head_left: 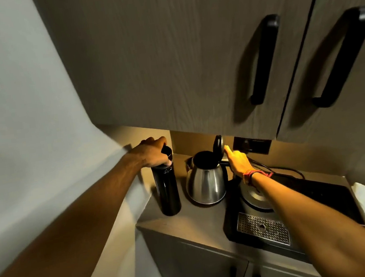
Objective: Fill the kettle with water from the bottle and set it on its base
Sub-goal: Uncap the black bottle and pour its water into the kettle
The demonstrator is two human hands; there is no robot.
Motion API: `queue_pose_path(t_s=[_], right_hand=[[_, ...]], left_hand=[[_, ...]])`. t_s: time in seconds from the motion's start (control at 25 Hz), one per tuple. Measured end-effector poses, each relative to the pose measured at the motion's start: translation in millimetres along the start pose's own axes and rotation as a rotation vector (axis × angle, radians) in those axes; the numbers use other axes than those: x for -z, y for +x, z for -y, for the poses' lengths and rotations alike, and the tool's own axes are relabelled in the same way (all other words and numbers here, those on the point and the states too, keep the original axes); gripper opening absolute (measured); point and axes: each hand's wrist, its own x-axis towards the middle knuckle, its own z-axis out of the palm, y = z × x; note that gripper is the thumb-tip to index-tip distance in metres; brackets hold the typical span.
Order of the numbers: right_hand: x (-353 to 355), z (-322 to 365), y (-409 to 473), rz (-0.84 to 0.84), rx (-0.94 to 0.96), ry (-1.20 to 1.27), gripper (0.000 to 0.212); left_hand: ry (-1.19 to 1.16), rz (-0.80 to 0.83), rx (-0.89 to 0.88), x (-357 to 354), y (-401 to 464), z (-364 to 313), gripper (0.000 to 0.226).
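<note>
A tall black bottle [167, 190] stands on the counter at the left. My left hand [150, 153] grips its cap from above. To its right a steel kettle [206, 182] sits on the counter, off its base, with the black lid [217, 145] tipped up and the mouth open. My right hand [238, 161] is at the kettle's handle, index finger touching the raised lid. The round kettle base [255, 196] lies on the black tray to the right, partly hidden by my right forearm.
The black tray [318, 192] carries a perforated metal drip grate [263, 228] and a power cord [283, 169] leading toward a wall socket [253, 144]. Wall cupboards [189, 56] with black handles hang low overhead. A white wall closes the left side. Cabinet doors sit below the counter.
</note>
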Motion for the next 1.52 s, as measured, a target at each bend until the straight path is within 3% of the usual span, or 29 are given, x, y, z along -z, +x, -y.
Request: queue_pose_path(t_s=[0.08, 0.16, 0.24, 0.32, 0.4, 0.56, 0.72, 0.8, 0.96, 1.08, 1.16, 1.28, 1.36, 1.52], right_hand=[[-13.9, -4.1, -2.1, 0.047, -0.056, 0.049, 0.022], [-29.7, -2.3, 7.9, 0.021, 0.060, -0.079, 0.040], [-37.5, 5.8, 16.7, 0.019, 0.153, -0.079, 0.047], [-38.6, 6.0, 20.8, 0.019, 0.166, -0.134, 0.044], [-38.7, -1.3, 26.4, -0.018, 0.176, -0.124, 0.043], [-37.6, -10.3, 33.1, -0.005, 0.208, -0.247, 0.056], [-36.2, -10.7, 34.0, 0.023, 0.170, -0.291, 0.066], [-34.7, -10.4, 36.0, 0.039, 0.182, -0.311, 0.068], [-36.2, -15.6, 40.8, 0.025, 0.220, -0.331, 0.069], [-37.6, -15.6, 41.2, -0.012, 0.264, -0.339, 0.069], [-37.5, -17.0, 41.4, -0.021, 0.276, -0.322, 0.069], [-37.9, -17.7, 41.2, -0.014, 0.293, -0.331, 0.067], [-37.1, -17.8, 41.8, -0.007, 0.274, -0.346, 0.068], [-36.2, -19.1, 39.5, -0.056, 0.202, -0.400, 0.075]], left_hand=[[0.085, -0.109, 0.023, -2.3, -5.2, 3.3, 0.072], [0.197, -0.372, -0.025, -8.4, -15.1, 0.6, 0.084], [0.209, -0.540, -0.251, -30.1, -23.5, -8.3, 0.084], [0.179, -0.424, -0.475, -73.7, -34.1, -22.4, 0.072], [0.218, -0.230, -0.511, -129.4, -38.6, -35.1, 0.068], [0.137, 0.017, -0.175, -209.9, -33.0, -50.0, 0.074], [0.069, 0.035, -0.008, -244.6, -30.7, -53.8, 0.082], [0.093, -0.152, -0.044, -239.1, -35.6, -51.0, 0.081], [0.134, -0.781, -0.365, -183.3, -32.5, -35.8, 0.065], [-0.196, -1.015, -0.128, -139.6, -24.5, -12.7, 0.077], [-0.602, -0.949, 0.052, -132.0, -22.6, 2.9, 0.093], [-1.090, -0.499, 0.129, -135.1, -14.6, 16.4, 0.102], [-1.138, -0.346, 0.177, -142.9, -9.2, 16.0, 0.090], [-0.980, -0.443, 0.252, -149.1, -4.6, 6.5, 0.081]])
